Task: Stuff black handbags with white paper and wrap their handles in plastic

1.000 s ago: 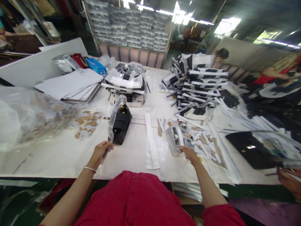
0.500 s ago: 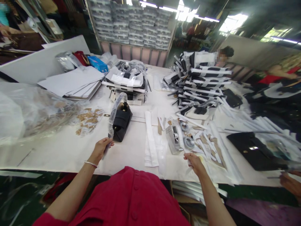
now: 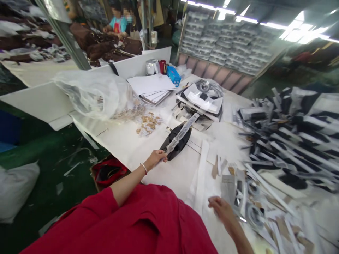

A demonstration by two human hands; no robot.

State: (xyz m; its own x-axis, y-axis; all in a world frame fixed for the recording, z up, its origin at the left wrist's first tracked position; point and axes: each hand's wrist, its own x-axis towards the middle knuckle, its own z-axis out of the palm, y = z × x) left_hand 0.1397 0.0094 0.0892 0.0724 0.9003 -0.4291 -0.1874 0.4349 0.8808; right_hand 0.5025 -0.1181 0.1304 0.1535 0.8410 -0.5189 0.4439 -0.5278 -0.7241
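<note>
A black handbag (image 3: pixel 178 143) stands on the table, and its strap (image 3: pixel 182 135) is covered with clear plastic wrap. My left hand (image 3: pixel 159 156) is closed on the near end of that wrapped strap, beside the bag. Over the table's near side is my right hand (image 3: pixel 220 207), blurred, with its fingers curled together; whatever is between them cannot be made out. A long white strip (image 3: pixel 201 173) lies between the two hands. To the right of my right hand are a grey tape dispenser (image 3: pixel 236 188) and a tape roll (image 3: pixel 254 214).
Small brown pieces in clear packets (image 3: pixel 148 123) lie left of the handbag, near a big clear plastic bag (image 3: pixel 106 93). Behind are white sheets (image 3: pixel 155 86), a blue box (image 3: pixel 173 76) and a stack of wrapped bags (image 3: pixel 202 97). More wrapped black bags (image 3: pixel 293 130) are heaped at right.
The view has swung to the left, so the table's contents appear farther right. My left hand still grips the wrapped strap, which now lies across the bag. My right hand stays apart from the bag.
</note>
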